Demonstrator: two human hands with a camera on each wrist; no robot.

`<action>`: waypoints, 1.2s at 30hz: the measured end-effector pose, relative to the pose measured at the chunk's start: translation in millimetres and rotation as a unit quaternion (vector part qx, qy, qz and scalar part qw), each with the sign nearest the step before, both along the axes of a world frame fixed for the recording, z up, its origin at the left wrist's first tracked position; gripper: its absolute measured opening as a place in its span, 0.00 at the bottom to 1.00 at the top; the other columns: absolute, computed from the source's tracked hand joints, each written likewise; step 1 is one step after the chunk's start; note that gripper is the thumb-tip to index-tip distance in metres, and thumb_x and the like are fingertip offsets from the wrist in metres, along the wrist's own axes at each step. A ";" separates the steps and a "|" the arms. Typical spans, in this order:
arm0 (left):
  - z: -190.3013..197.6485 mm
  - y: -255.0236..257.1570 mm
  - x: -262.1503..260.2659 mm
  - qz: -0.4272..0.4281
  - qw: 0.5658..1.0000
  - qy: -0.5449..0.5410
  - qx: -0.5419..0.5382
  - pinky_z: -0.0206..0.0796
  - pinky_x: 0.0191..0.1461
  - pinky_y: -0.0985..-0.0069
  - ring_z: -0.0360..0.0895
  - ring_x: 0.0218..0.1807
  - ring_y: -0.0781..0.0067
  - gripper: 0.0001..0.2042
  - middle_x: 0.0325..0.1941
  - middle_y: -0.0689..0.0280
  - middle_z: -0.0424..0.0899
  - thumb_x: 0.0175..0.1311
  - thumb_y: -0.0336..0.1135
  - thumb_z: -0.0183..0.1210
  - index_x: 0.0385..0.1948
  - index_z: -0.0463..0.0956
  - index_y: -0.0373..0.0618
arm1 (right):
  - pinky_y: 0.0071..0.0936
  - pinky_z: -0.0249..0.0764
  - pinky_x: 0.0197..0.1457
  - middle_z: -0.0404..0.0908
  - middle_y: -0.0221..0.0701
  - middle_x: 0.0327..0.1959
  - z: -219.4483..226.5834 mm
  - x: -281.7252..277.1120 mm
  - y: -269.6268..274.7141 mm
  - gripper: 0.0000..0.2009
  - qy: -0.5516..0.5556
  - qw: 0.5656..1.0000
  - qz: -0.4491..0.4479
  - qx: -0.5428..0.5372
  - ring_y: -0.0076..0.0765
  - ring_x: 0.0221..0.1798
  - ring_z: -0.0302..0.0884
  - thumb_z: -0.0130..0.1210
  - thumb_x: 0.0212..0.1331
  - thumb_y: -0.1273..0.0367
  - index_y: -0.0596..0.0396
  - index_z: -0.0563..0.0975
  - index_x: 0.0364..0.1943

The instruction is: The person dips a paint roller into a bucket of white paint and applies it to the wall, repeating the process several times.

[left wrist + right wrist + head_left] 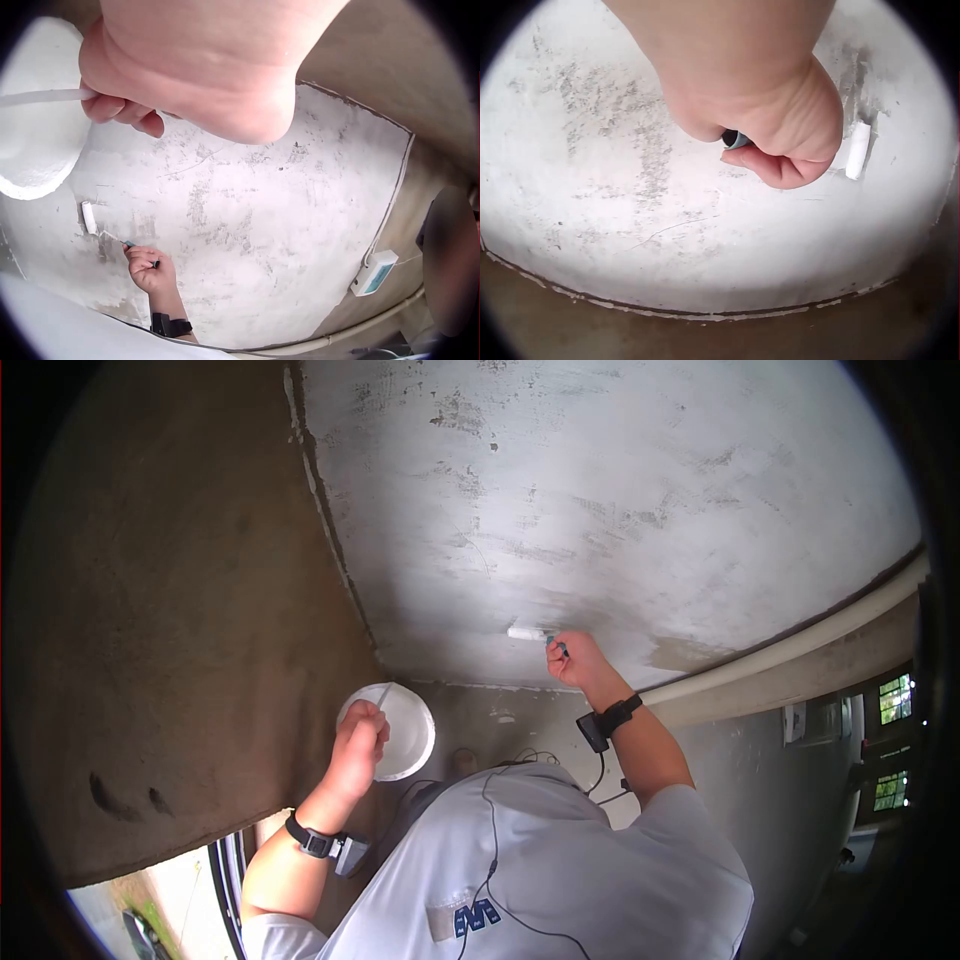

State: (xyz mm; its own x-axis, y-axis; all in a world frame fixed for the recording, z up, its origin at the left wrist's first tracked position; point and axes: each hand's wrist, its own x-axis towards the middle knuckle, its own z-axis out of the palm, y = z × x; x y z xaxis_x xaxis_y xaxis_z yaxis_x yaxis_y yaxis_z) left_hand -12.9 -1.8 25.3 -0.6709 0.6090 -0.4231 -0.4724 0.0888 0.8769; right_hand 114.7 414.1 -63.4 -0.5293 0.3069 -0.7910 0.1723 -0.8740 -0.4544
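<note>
My left hand (360,748) grips the pale handle (45,97) of a white bucket (412,735), which hangs beside it. Only the bucket's outer side and lower edge show in the left wrist view. A small paint roller (527,632) is held by its teal grip in my right hand (578,658), with the fingers curled round it. The roller's white sleeve (859,151) lies against the patchily whitened wall (620,470), beside a darker grey streak. In the right wrist view the hand hides most of the roller's frame.
A bare brown wall (180,590) meets the white one at a corner on the left. Along the white wall's right edge runs a pale pipe (790,655). A white box (374,273) is mounted near it. Thin cables (490,870) hang over my shirt.
</note>
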 end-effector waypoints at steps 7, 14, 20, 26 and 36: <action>-1.5 -1.3 -2.3 0.005 1.000 0.013 0.001 0.52 0.26 0.82 0.59 0.24 0.85 0.08 0.27 0.72 0.71 0.66 0.42 0.50 0.33 0.66 0.49 | 0.21 0.58 0.22 0.67 0.26 0.20 -64.8 -13.4 24.4 0.05 -0.022 0.997 0.021 -0.064 0.22 0.19 0.66 0.47 0.55 0.76 0.53 0.65 0.25; 3.3 -1.6 -3.3 0.017 1.000 0.002 -0.003 0.53 0.27 0.81 0.59 0.24 0.84 0.08 0.27 0.72 0.70 0.66 0.42 0.49 0.33 0.66 0.49 | 0.17 0.57 0.21 0.70 0.23 0.23 -8.6 -0.2 11.8 0.02 0.003 0.996 0.033 -0.083 0.18 0.20 0.64 0.49 0.57 0.74 0.56 0.69 0.30; 0.6 -2.3 -2.6 0.020 1.000 -0.013 0.009 0.52 0.27 0.81 0.58 0.24 0.84 0.08 0.28 0.72 0.70 0.66 0.42 0.49 0.33 0.66 0.50 | 0.20 0.57 0.23 0.70 0.23 0.23 96.4 30.5 -23.7 0.03 0.043 0.999 0.029 -0.010 0.17 0.21 0.64 0.49 0.60 0.73 0.58 0.72 0.33; 1.5 1.0 -0.8 0.021 1.000 0.010 0.004 0.52 0.27 0.82 0.59 0.25 0.84 0.07 0.28 0.72 0.71 0.66 0.41 0.49 0.33 0.66 0.50 | 0.17 0.54 0.21 0.70 0.21 0.26 109.0 34.8 -31.4 0.06 0.050 0.996 0.063 0.044 0.14 0.21 0.61 0.48 0.61 0.71 0.58 0.71 0.39; -2.3 -1.3 -1.5 0.015 1.000 0.004 0.006 0.52 0.26 0.82 0.59 0.25 0.84 0.08 0.27 0.71 0.70 0.66 0.42 0.50 0.33 0.66 0.49 | 0.18 0.58 0.22 0.70 0.25 0.26 -28.9 7.8 -9.4 0.04 0.056 0.996 0.045 -0.044 0.18 0.21 0.63 0.48 0.59 0.73 0.58 0.70 0.35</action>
State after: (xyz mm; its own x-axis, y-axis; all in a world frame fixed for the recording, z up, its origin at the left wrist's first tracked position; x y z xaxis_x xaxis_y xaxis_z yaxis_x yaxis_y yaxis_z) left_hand -14.4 -3.1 23.1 -0.6923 0.5938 -0.4100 -0.4675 0.0637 0.8817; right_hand 122.5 404.7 -92.3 -0.6375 0.1870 -0.7475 0.2045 -0.8942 -0.3981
